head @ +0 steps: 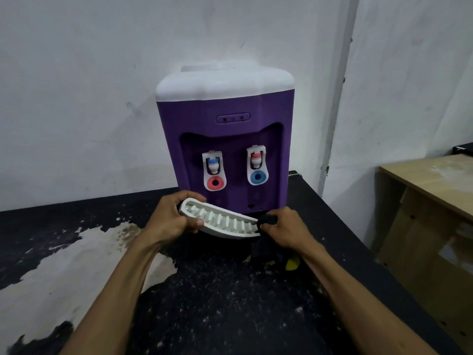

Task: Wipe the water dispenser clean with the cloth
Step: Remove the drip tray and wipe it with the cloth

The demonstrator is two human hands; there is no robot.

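The water dispenser [225, 119] has a matt purple plastic body with a fine grain, capped in smooth white plastic. The drip tray [220, 221] is white moulded plastic, ribbed. The cloth [267, 220] is dark, soft fabric. The table [217, 290] has a rough, speckled black coating, flaked to pale patches. The desk [435, 175] looks like pale wood board.

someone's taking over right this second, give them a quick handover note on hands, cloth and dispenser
Left hand grips the left end of the white drip tray, held tilted in front of the water dispenser.
Right hand holds the dark cloth against the tray's right end.
The dispenser stands upright on the black table, by the wall.
Done: tray is out. How much is wiped cannot be told.
Left: finish the tray, wipe body, taps and white top, refit tray.
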